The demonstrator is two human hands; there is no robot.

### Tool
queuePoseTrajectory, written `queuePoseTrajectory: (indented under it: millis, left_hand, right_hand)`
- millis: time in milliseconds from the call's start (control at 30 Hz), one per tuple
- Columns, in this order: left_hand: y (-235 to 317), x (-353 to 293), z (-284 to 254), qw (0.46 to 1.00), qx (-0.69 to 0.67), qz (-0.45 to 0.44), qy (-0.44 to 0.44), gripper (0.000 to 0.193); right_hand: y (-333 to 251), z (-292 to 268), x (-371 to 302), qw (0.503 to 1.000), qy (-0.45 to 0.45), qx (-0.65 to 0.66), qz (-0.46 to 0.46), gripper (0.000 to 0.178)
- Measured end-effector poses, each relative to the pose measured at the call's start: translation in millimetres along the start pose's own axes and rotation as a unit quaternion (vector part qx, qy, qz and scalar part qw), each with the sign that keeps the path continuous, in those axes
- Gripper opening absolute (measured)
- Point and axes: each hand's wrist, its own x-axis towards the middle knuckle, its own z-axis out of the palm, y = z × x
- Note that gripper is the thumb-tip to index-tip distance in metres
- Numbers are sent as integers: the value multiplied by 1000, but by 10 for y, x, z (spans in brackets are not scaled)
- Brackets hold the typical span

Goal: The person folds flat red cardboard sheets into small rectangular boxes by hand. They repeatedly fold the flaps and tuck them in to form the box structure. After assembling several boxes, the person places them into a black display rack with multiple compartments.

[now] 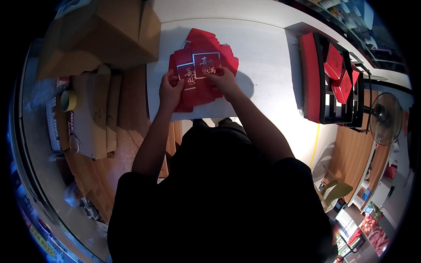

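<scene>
A spread pile of flat red printed cards or folded box sheets (202, 41) lies on the white table in front of me. On top, a red card with a pale square frame and light lettering (206, 60) overlaps a second red card with the same print (186, 70). My left hand (171, 91) is closed at the left edge of the second card, fingers curled over it. My right hand (225, 83) pinches the lower right corner of the top card between thumb and fingers. The sheets beneath are partly hidden by both hands and cards.
To the right, a black-and-red rack (310, 79) holds several small red boxes (334, 61). A large cardboard box (105, 33) stands at the far left, with flattened cardboard (94, 114) and a yellow tape roll (69, 100) nearer. A fan (385, 118) is at the right.
</scene>
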Motion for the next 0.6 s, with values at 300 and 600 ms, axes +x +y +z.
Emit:
queuePoseTrajectory:
  millis: [300, 600]
  left_hand:
    - [182, 143, 407, 987, -101, -67, -103, 51]
    - [361, 165, 486, 995, -55, 25, -82, 47]
  right_hand:
    - [-83, -263, 9, 987, 131, -64, -69, 58]
    - [89, -514, -9, 976, 163, 115, -87, 33]
